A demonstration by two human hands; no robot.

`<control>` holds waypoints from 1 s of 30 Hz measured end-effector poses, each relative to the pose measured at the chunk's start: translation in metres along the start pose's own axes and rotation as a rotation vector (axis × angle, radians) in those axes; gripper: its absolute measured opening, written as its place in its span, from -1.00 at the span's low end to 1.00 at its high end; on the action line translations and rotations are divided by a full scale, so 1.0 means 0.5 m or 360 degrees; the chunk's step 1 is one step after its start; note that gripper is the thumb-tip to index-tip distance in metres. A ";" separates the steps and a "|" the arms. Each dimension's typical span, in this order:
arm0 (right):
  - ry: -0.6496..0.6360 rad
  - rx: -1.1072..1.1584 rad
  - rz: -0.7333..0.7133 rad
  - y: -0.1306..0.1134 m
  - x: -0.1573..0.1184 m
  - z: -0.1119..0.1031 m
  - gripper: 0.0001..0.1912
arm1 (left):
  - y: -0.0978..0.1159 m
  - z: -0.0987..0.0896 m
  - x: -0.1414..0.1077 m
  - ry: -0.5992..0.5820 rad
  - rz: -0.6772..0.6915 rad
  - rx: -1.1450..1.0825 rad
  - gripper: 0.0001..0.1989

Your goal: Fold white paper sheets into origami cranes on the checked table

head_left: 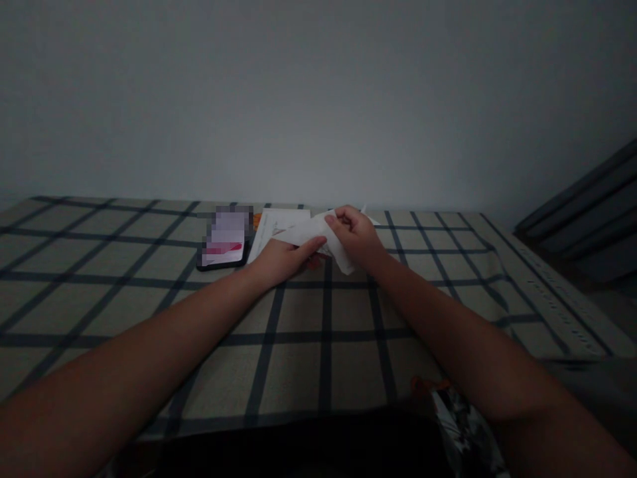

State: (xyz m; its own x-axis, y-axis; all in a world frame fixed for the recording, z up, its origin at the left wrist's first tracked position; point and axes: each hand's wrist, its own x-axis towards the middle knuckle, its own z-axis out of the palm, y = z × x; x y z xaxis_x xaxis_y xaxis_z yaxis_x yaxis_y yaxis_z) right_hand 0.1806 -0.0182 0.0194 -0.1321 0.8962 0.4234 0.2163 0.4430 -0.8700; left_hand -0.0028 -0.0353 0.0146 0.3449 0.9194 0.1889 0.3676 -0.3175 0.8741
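Note:
Both of my hands hold a thin, bent piece of white paper (340,253) just above the checked tablecloth. My left hand (292,257) grips its near left side, thumb on top and fingers curled underneath. Higher and to the right, my right hand (356,232) pinches the paper between thumb and bent fingers. Part of the paper is hidden behind my fingers, and a white pointed tip shows just past my right hand. Behind my left hand lies a white booklet or sheet (287,214) with faint print, partly covered by the held paper.
A phone (227,240) with a lit, blurred screen lies left of the booklet. A small orange thing (257,220) sits between them. The checked tablecloth (298,318) reaches a plain wall (318,99). Dark folded fabric (592,199) hangs at the right.

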 end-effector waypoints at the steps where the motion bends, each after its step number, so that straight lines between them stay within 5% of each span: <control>1: 0.0032 -0.0045 -0.0036 -0.001 -0.002 0.003 -0.71 | 0.002 0.003 -0.002 0.0023 0.0004 -0.0018 -0.57; 12: 0.0215 -0.0268 -0.0254 0.000 -0.013 0.023 -0.74 | 0.009 0.010 -0.004 0.0128 0.0058 0.0067 -0.69; 21: -0.0192 0.0078 -0.0034 0.002 0.004 -0.004 -0.61 | -0.015 -0.004 0.021 0.0446 -0.0127 -0.0617 -0.63; 30: -0.0094 -0.0250 -0.0154 0.000 -0.001 -0.005 -0.67 | -0.013 0.005 0.025 0.0389 -0.0107 -0.0860 -0.62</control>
State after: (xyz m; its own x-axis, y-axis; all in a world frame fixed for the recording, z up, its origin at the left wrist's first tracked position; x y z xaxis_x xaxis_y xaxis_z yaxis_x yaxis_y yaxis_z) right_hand 0.1832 -0.0184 0.0199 -0.2154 0.8485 0.4834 0.3474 0.5292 -0.7741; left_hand 0.0010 -0.0225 0.0100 0.1035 0.9806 0.1666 -0.1319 -0.1525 0.9795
